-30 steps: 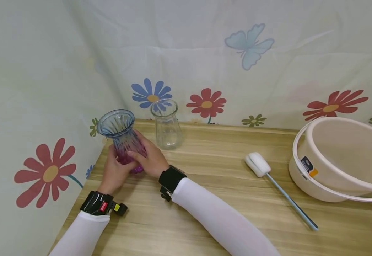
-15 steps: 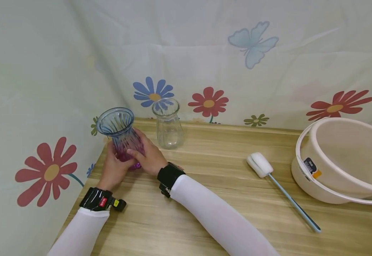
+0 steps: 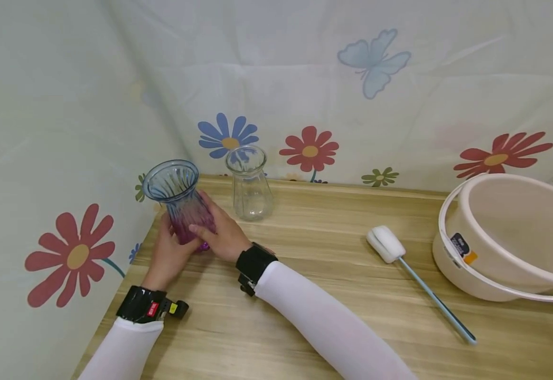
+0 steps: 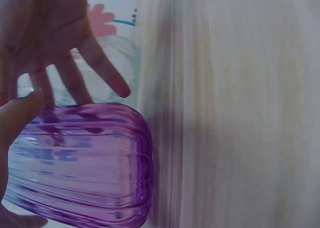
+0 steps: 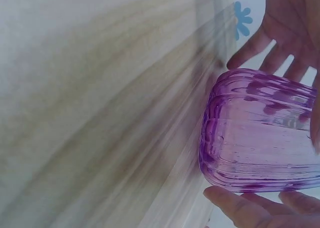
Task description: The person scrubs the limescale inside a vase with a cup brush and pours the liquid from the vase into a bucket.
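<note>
Partly hidden behind left hand [image 3: 169, 258] and right hand [image 3: 226, 236] in head view: lower body of vase [image 3: 181, 203]. Cut off at left edge of left wrist view and right edge of right wrist view: upper vase. Cut off in both wrist views: hands. Blurred in right wrist view: grain of bench [image 5: 100, 118]. Cut off at right edge of head view: tub [image 3: 468, 277]. Too small to read there: print on label [image 3: 460, 244]. Cut off at lower edge: sleeves [image 3: 328, 322].

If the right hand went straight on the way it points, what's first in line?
The blue-and-purple vase that the right hand is holding. Beyond it, probably the flowered backdrop on the left, though depth is unclear.
</note>
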### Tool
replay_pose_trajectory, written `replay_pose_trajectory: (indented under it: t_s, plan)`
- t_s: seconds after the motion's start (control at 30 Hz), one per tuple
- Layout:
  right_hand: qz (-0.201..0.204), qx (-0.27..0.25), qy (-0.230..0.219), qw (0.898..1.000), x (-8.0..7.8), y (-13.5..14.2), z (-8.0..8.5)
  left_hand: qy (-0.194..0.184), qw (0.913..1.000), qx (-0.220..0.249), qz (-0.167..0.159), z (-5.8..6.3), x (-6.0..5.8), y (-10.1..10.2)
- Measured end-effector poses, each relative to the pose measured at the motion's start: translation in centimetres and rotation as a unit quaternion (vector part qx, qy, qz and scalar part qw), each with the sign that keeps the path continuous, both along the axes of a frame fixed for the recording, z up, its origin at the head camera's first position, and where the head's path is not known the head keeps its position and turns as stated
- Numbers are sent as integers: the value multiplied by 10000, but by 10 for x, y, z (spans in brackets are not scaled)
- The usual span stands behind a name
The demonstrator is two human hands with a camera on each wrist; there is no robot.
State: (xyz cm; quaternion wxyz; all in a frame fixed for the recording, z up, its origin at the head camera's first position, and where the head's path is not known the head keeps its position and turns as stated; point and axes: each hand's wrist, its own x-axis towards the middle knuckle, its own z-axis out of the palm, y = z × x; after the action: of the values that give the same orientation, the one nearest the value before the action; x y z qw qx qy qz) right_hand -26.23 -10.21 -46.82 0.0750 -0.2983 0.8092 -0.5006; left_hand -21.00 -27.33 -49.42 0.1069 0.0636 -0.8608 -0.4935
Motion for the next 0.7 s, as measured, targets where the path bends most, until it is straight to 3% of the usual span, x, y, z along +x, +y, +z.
replay_pose_trajectory:
  t_s: [0.2, 0.37, 0.5, 0.7]
  plan:
    - [27, -18, -418, 9991, 11, 17, -3, -325, 9983, 159, 464, 13, 31, 5]
    - [-111, -132, -774, 9968, 24, 38, -5, -298, 9967, 289, 692, 29, 58, 16]
    - [-111, -493, -1107, 9926, 36, 57, -6, -323, 9970, 473, 530, 38, 73, 25]
    - [-111, -1071, -1436, 9838, 50, 81, -3, -476, 9960, 736, -189, 45, 83, 41]
